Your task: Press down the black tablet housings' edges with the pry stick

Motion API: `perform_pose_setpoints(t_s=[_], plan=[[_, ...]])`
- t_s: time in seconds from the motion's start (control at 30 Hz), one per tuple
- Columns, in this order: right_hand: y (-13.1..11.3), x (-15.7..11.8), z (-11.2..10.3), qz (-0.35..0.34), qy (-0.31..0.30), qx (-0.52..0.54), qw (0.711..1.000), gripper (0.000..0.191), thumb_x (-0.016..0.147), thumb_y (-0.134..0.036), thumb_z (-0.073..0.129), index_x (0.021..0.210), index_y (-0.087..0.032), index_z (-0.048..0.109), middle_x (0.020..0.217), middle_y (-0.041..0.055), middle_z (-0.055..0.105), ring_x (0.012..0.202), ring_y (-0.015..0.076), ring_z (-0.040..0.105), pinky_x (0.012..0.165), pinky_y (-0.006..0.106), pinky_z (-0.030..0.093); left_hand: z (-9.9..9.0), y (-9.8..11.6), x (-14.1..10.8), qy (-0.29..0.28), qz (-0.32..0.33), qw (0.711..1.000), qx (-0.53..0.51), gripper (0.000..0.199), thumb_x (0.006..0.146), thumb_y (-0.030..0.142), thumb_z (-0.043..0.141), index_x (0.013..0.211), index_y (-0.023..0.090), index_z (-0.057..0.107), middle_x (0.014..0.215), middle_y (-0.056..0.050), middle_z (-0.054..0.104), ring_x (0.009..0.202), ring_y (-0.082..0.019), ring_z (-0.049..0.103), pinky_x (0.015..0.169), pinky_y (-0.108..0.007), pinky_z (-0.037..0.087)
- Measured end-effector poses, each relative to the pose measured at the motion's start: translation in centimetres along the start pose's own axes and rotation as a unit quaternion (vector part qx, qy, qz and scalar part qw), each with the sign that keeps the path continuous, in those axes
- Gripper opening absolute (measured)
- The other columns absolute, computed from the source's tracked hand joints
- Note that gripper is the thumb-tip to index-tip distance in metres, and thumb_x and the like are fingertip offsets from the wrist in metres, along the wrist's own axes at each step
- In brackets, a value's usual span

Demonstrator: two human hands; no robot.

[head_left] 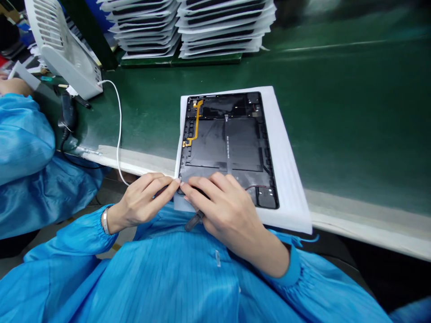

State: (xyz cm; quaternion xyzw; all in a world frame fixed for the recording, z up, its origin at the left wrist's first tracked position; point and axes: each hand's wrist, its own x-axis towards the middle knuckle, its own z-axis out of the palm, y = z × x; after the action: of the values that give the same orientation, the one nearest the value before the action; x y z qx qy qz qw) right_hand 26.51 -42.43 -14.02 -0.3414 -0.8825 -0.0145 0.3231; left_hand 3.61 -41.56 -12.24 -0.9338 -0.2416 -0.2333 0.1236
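Fingertips of the left hand (144, 197) and right hand (225, 204) meet at the near left corner of an open, flat, black rectangular device (227, 139)

The device lies with its inside facing up on a white, thin foam-like sheet (291, 184), which rests on the dark green tabletop (346, 121) and reaches past its pale near edge. Most of the device stretches away beyond the fingers; only its near left part is right at the fingertips, and the right hand covers a stretch of its near edge. An angular orange ribbon cable (197, 123) runs along the left side of the interior, well apart from both hands.

The left hand comes in from the left, its fingers bent and close together, with the foremost tip at the corner. The right hand lies palm down over the near edge, its fingers curved and slightly spread, the index fingertip just beside the left one. Whether either hand pinches something at the corner cannot be told, since the fingers hide the spot. A small, dark grey, bar-shaped piece (194, 222) sticks out from under the right hand toward the person; whether the fingers grip it is hidden.

Beyond the device stand two tall stacks of black panels interleaved with white sheets (225, 27). To the left are a white plastic fan (67, 54) with a thin white cable (120, 121) and a co-worker's shiny blue sleeve (23, 143).
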Motion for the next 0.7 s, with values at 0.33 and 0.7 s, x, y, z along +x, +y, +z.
perform_pose_setpoints(t_s=[0.33, 0.7], plan=[[0.4, -0.7, -0.6, -0.018, 0.024, -0.019, 0.999, 0.022, 0.1, -0.015, 0.051, 0.107, -0.007, 0.071, 0.099, 0.0107, 0.071, 0.082, 0.0211, 0.046, 0.069, 0.036, 0.031, 0.9, -0.4, -0.3, -0.007, -0.099, 0.994, -0.054, 0.043, 0.097, 0.031, 0.065, 0.134, 0.012, 0.056, 0.115, -0.015, 0.071, 0.106, -0.025, 0.067, 0.093, -0.038, 0.057], [0.6, 0.1, 0.5, -0.02, 0.045, -0.043, 0.998, 0.027, 0.1, -0.01, 0.045, 0.087, -0.01, 0.068, 0.077, 0.0077, 0.061, 0.072, 0.0203, 0.038, 0.067, 0.034, 0.028, 1.8, -1.2, 0.2, 0.034, -0.068, 0.996, -0.049, 0.029, 0.095, 0.015, 0.066, 0.124, 0.013, 0.062, 0.113, -0.013, 0.073, 0.105, -0.023, 0.069, 0.093, -0.035, 0.058]])
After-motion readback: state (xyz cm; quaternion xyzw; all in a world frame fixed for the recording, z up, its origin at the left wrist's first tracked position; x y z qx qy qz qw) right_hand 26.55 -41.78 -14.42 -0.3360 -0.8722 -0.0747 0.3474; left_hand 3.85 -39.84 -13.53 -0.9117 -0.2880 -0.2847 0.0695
